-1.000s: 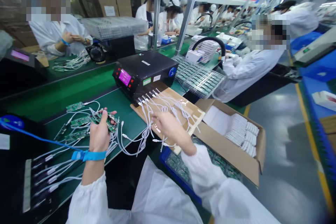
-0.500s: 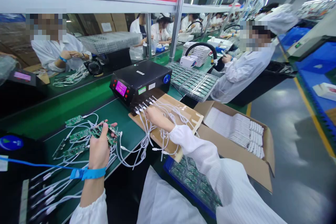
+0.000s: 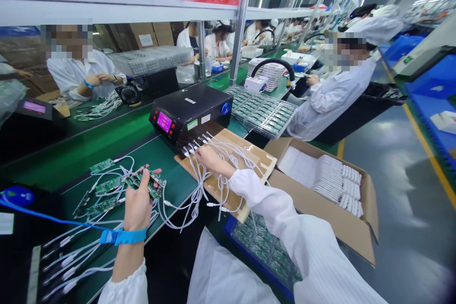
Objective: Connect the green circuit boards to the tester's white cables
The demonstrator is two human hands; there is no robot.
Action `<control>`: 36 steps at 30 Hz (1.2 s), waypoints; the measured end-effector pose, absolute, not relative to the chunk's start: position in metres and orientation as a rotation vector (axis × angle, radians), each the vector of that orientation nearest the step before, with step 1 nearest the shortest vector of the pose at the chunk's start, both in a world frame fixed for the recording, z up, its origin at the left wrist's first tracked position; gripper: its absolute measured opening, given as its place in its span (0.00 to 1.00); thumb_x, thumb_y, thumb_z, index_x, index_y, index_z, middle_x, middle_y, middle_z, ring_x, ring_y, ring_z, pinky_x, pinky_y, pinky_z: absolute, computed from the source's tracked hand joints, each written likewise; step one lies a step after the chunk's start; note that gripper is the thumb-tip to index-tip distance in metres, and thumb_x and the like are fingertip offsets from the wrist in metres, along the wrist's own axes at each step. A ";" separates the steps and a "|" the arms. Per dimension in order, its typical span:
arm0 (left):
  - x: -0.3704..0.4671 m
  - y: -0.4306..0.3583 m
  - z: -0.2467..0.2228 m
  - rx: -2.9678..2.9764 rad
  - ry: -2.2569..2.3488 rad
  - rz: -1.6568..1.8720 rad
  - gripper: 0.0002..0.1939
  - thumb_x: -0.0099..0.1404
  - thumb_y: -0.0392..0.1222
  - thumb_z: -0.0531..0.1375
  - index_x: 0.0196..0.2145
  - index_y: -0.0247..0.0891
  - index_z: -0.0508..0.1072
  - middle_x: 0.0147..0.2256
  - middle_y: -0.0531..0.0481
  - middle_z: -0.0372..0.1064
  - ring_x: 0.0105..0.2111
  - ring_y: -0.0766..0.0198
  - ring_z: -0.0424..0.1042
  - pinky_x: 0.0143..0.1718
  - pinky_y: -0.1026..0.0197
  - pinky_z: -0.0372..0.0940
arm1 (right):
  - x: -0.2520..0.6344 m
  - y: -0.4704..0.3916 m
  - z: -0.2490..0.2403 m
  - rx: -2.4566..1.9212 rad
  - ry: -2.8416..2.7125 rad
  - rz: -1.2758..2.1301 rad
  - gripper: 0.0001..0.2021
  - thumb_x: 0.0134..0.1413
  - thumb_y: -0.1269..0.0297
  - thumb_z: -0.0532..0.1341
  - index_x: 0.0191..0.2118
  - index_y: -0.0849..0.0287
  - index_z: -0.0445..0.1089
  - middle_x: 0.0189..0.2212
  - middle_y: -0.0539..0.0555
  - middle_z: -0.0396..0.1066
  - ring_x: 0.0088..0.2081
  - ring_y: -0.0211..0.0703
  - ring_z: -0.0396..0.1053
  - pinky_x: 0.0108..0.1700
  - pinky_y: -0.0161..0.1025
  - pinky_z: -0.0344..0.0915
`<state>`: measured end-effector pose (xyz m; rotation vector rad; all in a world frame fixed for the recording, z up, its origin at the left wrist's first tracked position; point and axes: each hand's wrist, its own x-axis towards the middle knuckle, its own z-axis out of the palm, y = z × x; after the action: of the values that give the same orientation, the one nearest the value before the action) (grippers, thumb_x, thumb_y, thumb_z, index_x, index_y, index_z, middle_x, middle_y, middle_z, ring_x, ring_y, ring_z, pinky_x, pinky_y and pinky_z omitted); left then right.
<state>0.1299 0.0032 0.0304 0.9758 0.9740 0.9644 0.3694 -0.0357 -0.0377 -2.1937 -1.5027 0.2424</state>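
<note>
My left hand (image 3: 138,202) grips a stack of green circuit boards (image 3: 146,183) above the green bench, with a blue wrist strap (image 3: 123,236) on the wrist. My right hand (image 3: 207,156) reaches forward among the white cables (image 3: 199,178) that lie across a cardboard sheet (image 3: 249,164), right at the plugs in front of the black tester box (image 3: 190,111). Whether its fingers pinch a cable is hidden. More green boards (image 3: 103,185) with white leads lie left of my left hand.
An open carton of white parts (image 3: 327,180) stands at my right. A blue bin of boards (image 3: 263,247) sits under the bench edge. Clear trays of boards (image 3: 263,109) lie behind the tester. A person in white (image 3: 327,95) sits right; others work across the belt.
My right hand has moved forward from the cable loops at the cardboard's near edge to the plugs at the tester. The left hand keeps its boards.
</note>
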 end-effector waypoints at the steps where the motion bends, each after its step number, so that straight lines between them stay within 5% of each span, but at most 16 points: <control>1: 0.130 0.002 0.032 0.976 0.980 0.964 0.13 0.68 0.45 0.66 0.48 0.39 0.76 0.37 0.46 0.79 0.24 0.69 0.65 0.35 0.61 0.72 | 0.369 -0.035 -0.038 -2.198 -1.491 0.249 0.12 0.67 0.73 0.55 0.37 0.63 0.77 0.36 0.59 0.79 0.33 0.40 0.70 0.35 0.37 0.53; 9: 0.131 -0.005 0.038 0.971 1.035 0.945 0.10 0.72 0.41 0.62 0.49 0.39 0.76 0.38 0.45 0.79 0.24 0.68 0.67 0.34 0.62 0.69 | 0.367 -0.034 -0.034 -2.196 -1.464 0.272 0.12 0.66 0.74 0.56 0.37 0.64 0.78 0.35 0.59 0.78 0.33 0.40 0.69 0.34 0.36 0.53; 16: 0.125 -0.004 0.037 0.962 1.000 0.950 0.19 0.65 0.46 0.70 0.50 0.38 0.74 0.38 0.46 0.79 0.24 0.69 0.64 0.33 0.62 0.71 | 0.367 -0.038 -0.030 -2.204 -1.475 0.259 0.11 0.64 0.75 0.56 0.38 0.63 0.78 0.34 0.58 0.78 0.33 0.39 0.68 0.35 0.36 0.52; 23: 0.125 -0.004 0.036 0.951 1.010 0.932 0.14 0.69 0.43 0.65 0.50 0.38 0.74 0.37 0.45 0.78 0.25 0.68 0.64 0.31 0.64 0.68 | 0.367 -0.047 -0.024 -2.199 -1.509 0.279 0.11 0.63 0.75 0.57 0.33 0.63 0.76 0.30 0.55 0.76 0.28 0.36 0.63 0.34 0.36 0.50; 30: 0.127 -0.002 0.029 0.962 0.984 0.931 0.20 0.62 0.47 0.71 0.49 0.39 0.74 0.38 0.47 0.78 0.25 0.68 0.63 0.27 0.65 0.63 | 0.368 -0.045 -0.028 -2.202 -1.535 0.249 0.12 0.64 0.74 0.56 0.32 0.63 0.76 0.30 0.55 0.76 0.29 0.37 0.63 0.34 0.37 0.49; 36: 0.127 -0.001 0.029 0.966 1.015 0.936 0.14 0.69 0.43 0.65 0.50 0.38 0.74 0.37 0.46 0.78 0.25 0.68 0.64 0.32 0.62 0.67 | 0.369 -0.042 -0.031 -2.208 -1.541 0.266 0.12 0.65 0.73 0.56 0.32 0.63 0.75 0.30 0.56 0.76 0.28 0.37 0.63 0.33 0.37 0.49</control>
<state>0.1266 -0.0013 0.0295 0.9657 1.0153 0.9364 0.3689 -0.0417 -0.0310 -2.2082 -1.5409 0.2663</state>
